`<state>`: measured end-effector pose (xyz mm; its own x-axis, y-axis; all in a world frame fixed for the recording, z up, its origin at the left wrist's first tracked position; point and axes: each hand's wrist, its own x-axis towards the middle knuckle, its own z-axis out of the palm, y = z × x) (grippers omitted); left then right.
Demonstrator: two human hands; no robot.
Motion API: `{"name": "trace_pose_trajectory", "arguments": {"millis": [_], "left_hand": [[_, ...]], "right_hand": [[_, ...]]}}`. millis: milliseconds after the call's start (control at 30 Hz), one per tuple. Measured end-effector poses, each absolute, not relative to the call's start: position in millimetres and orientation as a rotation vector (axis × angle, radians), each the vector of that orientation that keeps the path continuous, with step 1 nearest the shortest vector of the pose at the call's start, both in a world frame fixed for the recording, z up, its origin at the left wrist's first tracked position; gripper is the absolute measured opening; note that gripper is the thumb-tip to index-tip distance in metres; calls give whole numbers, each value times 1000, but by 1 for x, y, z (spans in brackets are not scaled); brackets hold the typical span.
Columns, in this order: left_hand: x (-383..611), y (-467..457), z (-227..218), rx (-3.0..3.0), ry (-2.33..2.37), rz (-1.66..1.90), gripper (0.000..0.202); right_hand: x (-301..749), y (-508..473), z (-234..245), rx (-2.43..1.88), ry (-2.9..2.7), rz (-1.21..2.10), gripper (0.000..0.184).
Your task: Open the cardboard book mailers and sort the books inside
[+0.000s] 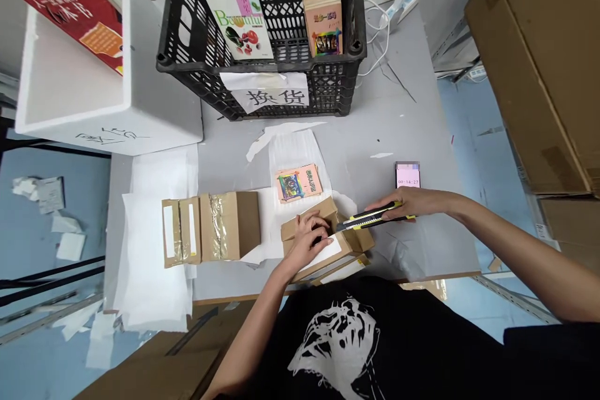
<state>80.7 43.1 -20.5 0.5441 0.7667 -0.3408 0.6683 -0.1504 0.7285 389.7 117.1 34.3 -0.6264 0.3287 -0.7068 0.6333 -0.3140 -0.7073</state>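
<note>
A cardboard parcel point(356, 239) is lying on the grey table point(375, 137) directly under the left hand point(307, 240), which is pressing down on it, spread and gripping nothing. Beside it, the right hand point(405, 203) is clasping a yellow-and-black utility knife point(375, 215), with the tip reaching over the parcel's top edge. Small booklets point(299, 182) are lying just beyond.

Yellow-and-black utility knife point(363, 217), brown cardboard mailer point(347, 245), flap raised point(328, 206)
</note>
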Motion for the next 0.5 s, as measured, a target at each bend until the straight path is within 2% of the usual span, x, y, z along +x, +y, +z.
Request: {"name": "trace_pose_trajectory", "arguments": {"millis": [500], "left_hand": [[93, 31, -35, 1971, 1282, 170, 25]], "right_hand": [[400, 79, 44, 1371, 1718, -1843, 53]]}}
